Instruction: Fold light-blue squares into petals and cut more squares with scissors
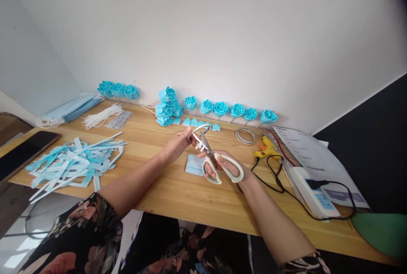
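Note:
My left hand (178, 143) pinches a narrow white strip (196, 129) that loops up and over from the fingertips; its material is hard to tell. Scissors (233, 169) with cream handles are in my right hand (221, 161), fingers through the loops. The blades are spread apart and lie close to the strip; whether they touch it is unclear. Small white pieces show by the blades. Under my hands, a folded light blue piece of fabric (192, 166) lies on the wooden table (165, 193), partly hidden by the scissors.
Blue fabric flowers (220, 109) line the wall, with small blue cut pieces (193, 123) in front. Trimmed strips (76, 161), face masks (73, 109) and a phone (27, 151) lie left. A yellow glue gun (266, 149), tape roll (245, 136) and power strip (313, 193) occupy the right.

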`<state>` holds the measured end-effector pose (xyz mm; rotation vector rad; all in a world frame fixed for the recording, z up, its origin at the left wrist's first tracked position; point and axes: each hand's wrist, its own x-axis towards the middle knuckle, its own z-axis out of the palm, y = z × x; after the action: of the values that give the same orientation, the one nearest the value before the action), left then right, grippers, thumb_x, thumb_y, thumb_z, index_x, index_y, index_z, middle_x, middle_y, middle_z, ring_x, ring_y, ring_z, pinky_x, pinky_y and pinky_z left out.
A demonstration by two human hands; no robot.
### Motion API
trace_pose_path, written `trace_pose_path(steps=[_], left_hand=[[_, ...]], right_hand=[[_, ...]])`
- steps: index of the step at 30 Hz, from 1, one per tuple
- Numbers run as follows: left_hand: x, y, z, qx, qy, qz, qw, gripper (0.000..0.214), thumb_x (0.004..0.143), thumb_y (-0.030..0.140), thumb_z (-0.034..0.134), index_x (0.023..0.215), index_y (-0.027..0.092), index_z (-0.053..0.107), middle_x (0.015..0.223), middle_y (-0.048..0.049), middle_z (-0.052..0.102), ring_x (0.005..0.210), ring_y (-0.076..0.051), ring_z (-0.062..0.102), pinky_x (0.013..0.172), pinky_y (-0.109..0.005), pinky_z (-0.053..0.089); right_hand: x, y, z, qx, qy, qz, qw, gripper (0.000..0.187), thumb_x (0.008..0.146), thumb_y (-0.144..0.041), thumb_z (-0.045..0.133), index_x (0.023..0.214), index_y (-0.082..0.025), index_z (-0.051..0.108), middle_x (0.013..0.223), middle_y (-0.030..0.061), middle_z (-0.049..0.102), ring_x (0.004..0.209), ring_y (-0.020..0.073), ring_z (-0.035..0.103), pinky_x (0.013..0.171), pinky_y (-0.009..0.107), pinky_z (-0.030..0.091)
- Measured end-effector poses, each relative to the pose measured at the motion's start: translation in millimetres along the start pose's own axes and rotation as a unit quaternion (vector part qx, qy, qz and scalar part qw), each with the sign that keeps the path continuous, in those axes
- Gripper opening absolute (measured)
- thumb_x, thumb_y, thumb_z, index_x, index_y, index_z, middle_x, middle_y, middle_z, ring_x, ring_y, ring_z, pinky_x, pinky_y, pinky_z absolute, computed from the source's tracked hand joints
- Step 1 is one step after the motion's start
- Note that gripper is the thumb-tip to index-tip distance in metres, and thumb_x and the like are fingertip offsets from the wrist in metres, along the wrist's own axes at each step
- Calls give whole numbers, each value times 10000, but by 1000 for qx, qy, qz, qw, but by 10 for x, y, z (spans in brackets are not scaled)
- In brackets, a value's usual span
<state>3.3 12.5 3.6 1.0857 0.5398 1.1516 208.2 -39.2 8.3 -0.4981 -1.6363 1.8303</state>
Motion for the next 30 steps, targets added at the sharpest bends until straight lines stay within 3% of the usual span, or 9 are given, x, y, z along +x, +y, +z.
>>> trace_pose_path(steps=[9, 22, 30], left_hand=[[-41, -31, 45, 7, -21, 9, 1000, 507, 784, 618, 617, 653, 129, 635, 690, -57, 604, 705, -174, 557, 723, -333, 445], [-67, -100, 48, 74, -4, 22, 997, 515, 737, 646, 644, 629, 142, 634, 722, -54, 613, 740, -174, 539, 771, -340, 436], [-73, 22, 100, 44, -24, 17, 999, 455, 850, 556, 536, 657, 150, 612, 708, -57, 586, 736, -176, 528, 778, -338, 430]], right_hand=[[5, 4, 15, 5, 8, 2, 1000, 591, 905, -581, 491, 1219, -90, 585, 721, 43, 589, 605, 148, 574, 665, 352, 515], [20, 68, 33, 24, 19, 0, 1000, 597, 891, -612, 487, 1191, -107, 594, 673, 28, 575, 598, 157, 577, 619, 327, 507], [28, 107, 6, 40, 20, -14, 999, 571, 904, -590, 483, 1186, -108, 602, 654, 24, 567, 555, 141, 543, 562, 312, 498]])
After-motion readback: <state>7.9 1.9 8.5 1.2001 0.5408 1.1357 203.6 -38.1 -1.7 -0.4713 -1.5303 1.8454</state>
